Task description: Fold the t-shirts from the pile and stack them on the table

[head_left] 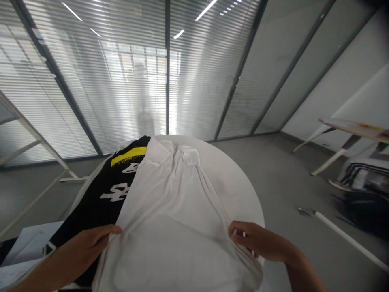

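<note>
We're gripping the white shirt at both side edges, right in front of us. Our left hand is clamped on the left edge, fingers pressing over the fabric. Our right hand is clamped on the right edge, fingers curled in and gathering a fold. The hands are well apart, with the cloth pulled between them.

The shirt is lying flat on a round white table, collar toward the far rim, lower part running past the near rim and out of frame. A black jersey with a yellow stripe and white lettering is lying just beside it on our left, partly under it. Paper sheets are sitting low on the left.

Farther out, on the grey floor, a white rod is lying on the right, near a dark bag and striped cloth. A white folding table is standing behind those, a white metal frame is leaning in on the left, and a glass partition with slatted blinds is closing off the back.
</note>
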A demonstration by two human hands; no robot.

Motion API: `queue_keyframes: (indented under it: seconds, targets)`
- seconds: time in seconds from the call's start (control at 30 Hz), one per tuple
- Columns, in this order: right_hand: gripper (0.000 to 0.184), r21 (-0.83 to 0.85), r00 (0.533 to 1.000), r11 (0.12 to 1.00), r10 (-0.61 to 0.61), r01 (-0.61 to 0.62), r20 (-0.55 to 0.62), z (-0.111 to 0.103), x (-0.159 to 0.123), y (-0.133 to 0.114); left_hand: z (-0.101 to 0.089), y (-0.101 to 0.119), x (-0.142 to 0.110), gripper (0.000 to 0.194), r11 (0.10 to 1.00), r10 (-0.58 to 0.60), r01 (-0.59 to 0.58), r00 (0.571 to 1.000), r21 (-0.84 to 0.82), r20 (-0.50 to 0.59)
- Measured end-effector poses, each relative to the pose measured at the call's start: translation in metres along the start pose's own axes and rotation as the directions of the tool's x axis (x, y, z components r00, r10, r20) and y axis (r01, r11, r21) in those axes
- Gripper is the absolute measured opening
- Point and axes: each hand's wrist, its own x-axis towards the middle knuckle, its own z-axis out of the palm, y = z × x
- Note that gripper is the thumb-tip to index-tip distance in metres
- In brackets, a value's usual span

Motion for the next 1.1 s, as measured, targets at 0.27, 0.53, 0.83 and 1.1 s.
queue_keyframes:
  seconds: [0.27,0.53,0.83,1.1]
  targets:
    - [0.027,-0.243,0.903,0.947,-0.283,0.21,-0.324,-0.03,0.121,-0.039,0.028,0.073,0.091,0.041,0.919,0.204,-0.184,0.979,0.349,-0.021]
    - [0.034,-0.413,0.817,0.911,-0.253,0.02,-0.518,-0.023,0.236,-0.079,0.068,0.103,0.211,0.045,0.732,0.437,-0.246,0.885,0.635,-0.161]
    - [0.041,-0.402,0.849,0.913,-0.155,-0.072,-0.505,-0.019,0.275,-0.067,0.089,0.093,0.252,0.033,0.783,0.33,-0.129,0.916,0.608,-0.23]
    - [0.047,-0.127,0.752,0.992,-0.07,-0.018,-0.656,-0.052,0.28,-0.023,0.087,0.071,0.269,0.023,0.94,0.282,-0.166,0.87,0.299,-0.405]
